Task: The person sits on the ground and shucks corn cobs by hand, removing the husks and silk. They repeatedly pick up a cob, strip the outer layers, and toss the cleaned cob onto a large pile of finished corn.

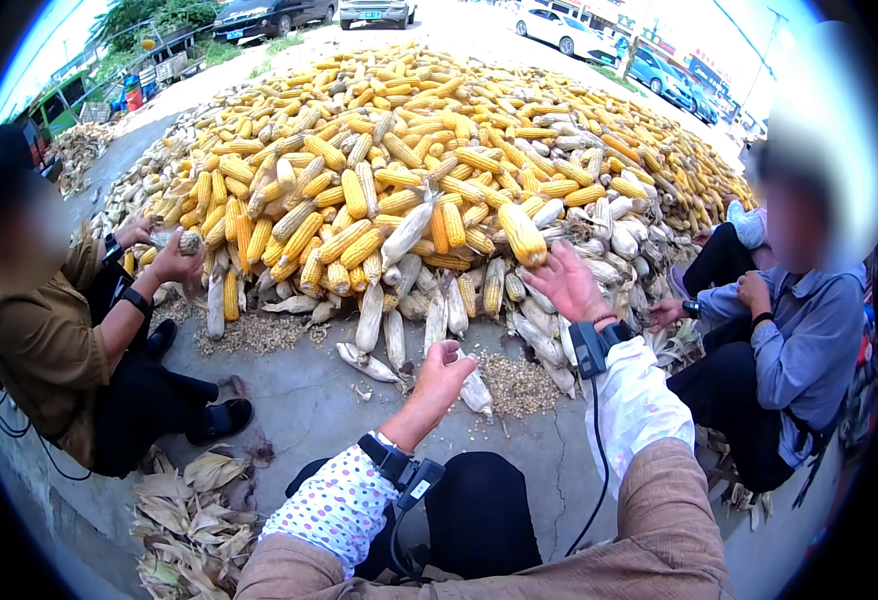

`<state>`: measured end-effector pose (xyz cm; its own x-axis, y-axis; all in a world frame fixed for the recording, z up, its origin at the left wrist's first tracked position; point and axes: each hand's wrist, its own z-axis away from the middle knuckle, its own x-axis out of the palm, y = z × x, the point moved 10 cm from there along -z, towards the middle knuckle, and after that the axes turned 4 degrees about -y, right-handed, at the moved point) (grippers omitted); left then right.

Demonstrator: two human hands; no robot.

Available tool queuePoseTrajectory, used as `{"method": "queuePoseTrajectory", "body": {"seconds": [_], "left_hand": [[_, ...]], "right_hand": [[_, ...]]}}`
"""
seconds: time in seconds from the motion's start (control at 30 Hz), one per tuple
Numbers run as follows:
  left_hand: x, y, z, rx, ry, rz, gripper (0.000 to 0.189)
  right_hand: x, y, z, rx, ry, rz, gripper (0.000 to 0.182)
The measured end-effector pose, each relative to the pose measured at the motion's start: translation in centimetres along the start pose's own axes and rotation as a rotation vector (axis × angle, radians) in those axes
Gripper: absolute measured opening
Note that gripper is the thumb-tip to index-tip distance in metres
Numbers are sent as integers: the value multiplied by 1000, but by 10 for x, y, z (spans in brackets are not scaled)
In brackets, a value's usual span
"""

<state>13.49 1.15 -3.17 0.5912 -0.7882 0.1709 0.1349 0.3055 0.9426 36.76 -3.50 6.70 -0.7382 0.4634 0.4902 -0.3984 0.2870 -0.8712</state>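
My right hand [568, 281] reaches to the front of a large heap of corn ears [409, 150], its fingers spread. Just beyond those fingertips is a bare yellow corn cob [521, 234]; whether they touch it I cannot tell. Low over the concrete, my left hand [433, 386] is loosely curled, with thumb and fingers apart and nothing between them. A corn ear still in its pale husk [475, 390] lies on the ground beside it. Another husked ear [407, 231] leans on the heap's front among the yellow cobs.
A person in a brown shirt [49, 352] crouches at left, holding a cob [189, 242]. At right sits a person in a grey-blue top [806, 337]. Loose kernels [518, 384] and dry husks [191, 510] lie on the concrete [296, 420]. Parked vehicles [566, 31] stand behind the heap.
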Motion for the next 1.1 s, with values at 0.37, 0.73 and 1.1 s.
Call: {"method": "queuePoseTrajectory", "body": {"seconds": [0.37,0.73,1.1], "left_hand": [[-45,19,6,111,109,-138,48],[-57,29,11,61,175,-152,43],[-47,21,8,-23,117,-202,44]], "right_hand": [[-18,88,13,-7,-78,1696,29],[-189,271,178,560,-42,1625,27],[-170,321,116,507,185,1452,54]]}}
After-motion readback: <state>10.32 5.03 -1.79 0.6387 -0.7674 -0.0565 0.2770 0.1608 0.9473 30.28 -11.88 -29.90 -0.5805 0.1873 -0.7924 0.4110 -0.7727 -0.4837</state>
